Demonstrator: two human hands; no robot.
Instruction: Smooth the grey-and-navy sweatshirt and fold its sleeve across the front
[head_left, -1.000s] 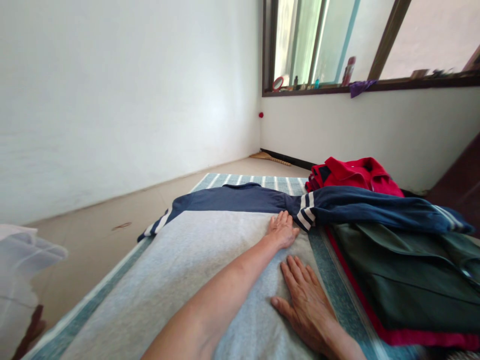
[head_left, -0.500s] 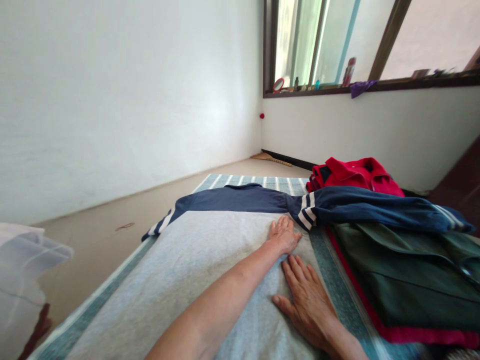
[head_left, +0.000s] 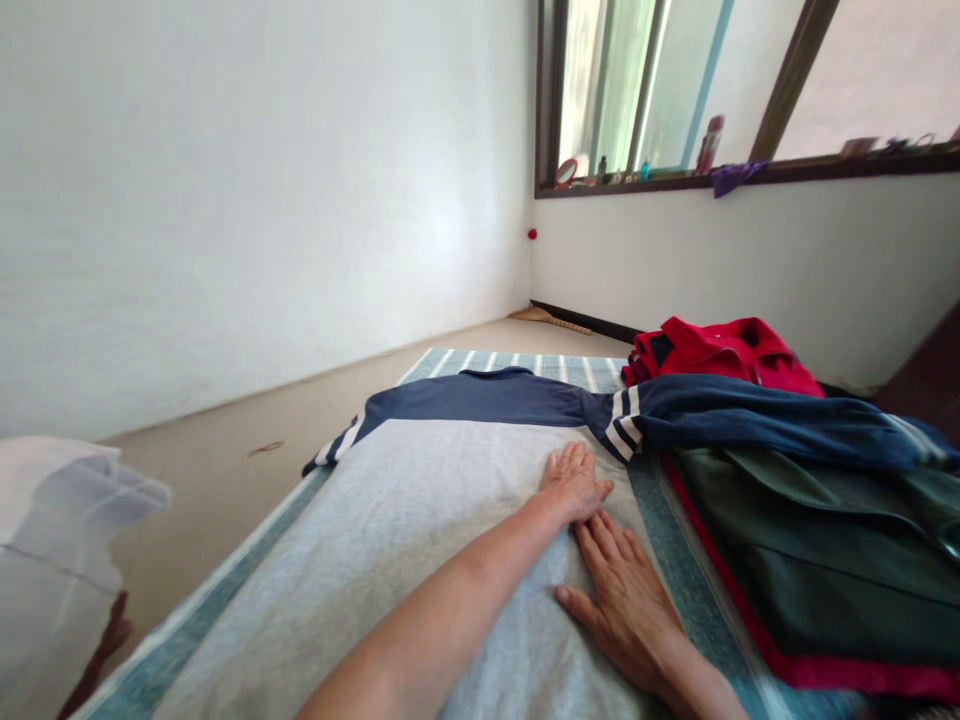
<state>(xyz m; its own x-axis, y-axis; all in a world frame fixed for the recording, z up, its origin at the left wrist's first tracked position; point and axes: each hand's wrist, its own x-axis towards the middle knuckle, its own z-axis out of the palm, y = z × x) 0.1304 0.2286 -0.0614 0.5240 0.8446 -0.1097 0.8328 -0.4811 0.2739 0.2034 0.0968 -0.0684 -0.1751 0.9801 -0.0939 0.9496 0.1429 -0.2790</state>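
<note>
A grey sweatshirt (head_left: 390, 530) lies spread flat on a striped teal mat (head_left: 664, 520) on the floor (head_left: 225, 420), its navy yoke (head_left: 480, 397) toward the far end. The person's left hand (head_left: 574, 483) rests palm down on the grey cloth just below the yoke, and the right hand (head_left: 626, 610) lies flat just beside it, nearer the mat's border. Neither hand is closed: both are open, fingers slightly apart, pressing on the fabric and pinching nothing.

A white-striped navy sleeve (head_left: 757, 425) stretches right, over a dark green garment (head_left: 817, 570) with red trim. A red garment (head_left: 724, 350) sits bunched beyond it. A translucent white plastic bag (head_left: 60, 540) lies at the far left. Up on the window sill (head_left: 750, 178), a purple cloth (head_left: 735, 178) hangs over the edge beside a spray can (head_left: 709, 145).
</note>
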